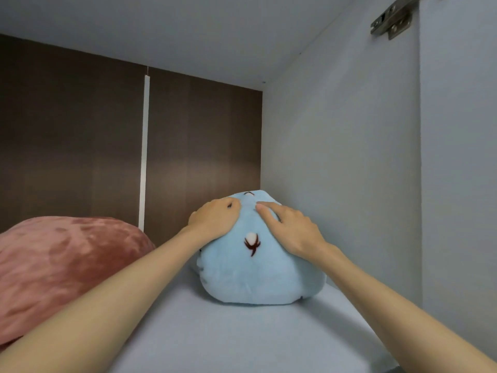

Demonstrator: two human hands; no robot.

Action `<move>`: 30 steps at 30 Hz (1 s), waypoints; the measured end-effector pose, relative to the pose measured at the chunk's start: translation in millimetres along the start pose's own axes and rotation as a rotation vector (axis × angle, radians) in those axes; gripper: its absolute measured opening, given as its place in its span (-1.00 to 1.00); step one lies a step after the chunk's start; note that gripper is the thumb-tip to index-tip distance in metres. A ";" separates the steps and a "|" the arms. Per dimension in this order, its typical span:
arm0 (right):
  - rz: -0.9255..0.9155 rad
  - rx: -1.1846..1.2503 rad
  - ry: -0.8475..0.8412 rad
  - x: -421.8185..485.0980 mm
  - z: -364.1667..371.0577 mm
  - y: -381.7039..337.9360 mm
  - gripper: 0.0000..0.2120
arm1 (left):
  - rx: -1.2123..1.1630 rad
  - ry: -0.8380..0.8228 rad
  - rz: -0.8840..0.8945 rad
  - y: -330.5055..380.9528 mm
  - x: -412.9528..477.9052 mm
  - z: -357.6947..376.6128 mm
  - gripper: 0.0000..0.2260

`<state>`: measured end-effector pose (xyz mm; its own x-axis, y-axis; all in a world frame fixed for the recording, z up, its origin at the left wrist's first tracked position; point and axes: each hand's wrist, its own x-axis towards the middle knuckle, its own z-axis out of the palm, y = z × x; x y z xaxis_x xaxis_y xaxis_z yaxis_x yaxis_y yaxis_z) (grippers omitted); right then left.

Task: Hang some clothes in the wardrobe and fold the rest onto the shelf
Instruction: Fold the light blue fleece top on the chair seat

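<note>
A folded light blue fleece bundle [255, 275] with a small white and dark red flower print lies on the white shelf [215, 337], close to the right wall. My left hand [213, 219] rests on its upper left side with the fingers curled into the fabric. My right hand [289, 227] lies on its upper right side, fingers stretched out and pressing the top. Both forearms reach in from the bottom of the view.
A pink plush bundle [61, 267] fills the left of the shelf, next to my left forearm. The back panel [201, 146] is dark brown wood with a white strip. The white side wall [349, 170] is at the right, with a metal hinge [392, 18] above.
</note>
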<state>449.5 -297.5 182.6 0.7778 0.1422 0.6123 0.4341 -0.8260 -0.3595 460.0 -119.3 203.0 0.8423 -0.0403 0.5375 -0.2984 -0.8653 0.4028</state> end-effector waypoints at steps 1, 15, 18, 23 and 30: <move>0.023 0.005 -0.018 2.8 1.3 2.5 -0.47 | 0.006 -0.028 -0.028 -0.7 4.9 1.2 -0.61; 0.101 -0.021 -0.206 33.1 19.5 23.7 -0.49 | 0.005 -0.124 -0.300 -16.8 28.2 35.2 -0.48; 0.079 0.000 -0.203 27.7 7.9 19.0 -0.48 | -0.230 -0.139 -0.245 -10.0 20.8 18.9 -0.59; 0.012 0.046 -0.097 22.4 -16.7 14.3 -0.62 | -0.348 -0.090 -0.133 -2.1 16.1 -12.9 -0.84; -0.014 0.097 -0.004 9.4 -39.8 8.0 -0.68 | -0.182 -0.059 -0.086 13.9 -1.8 -33.0 -0.65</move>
<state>442.2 -324.5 213.5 0.7730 0.1557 0.6150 0.4868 -0.7673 -0.4175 439.5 -114.8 232.0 0.8913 -0.0034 0.4533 -0.2956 -0.7625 0.5755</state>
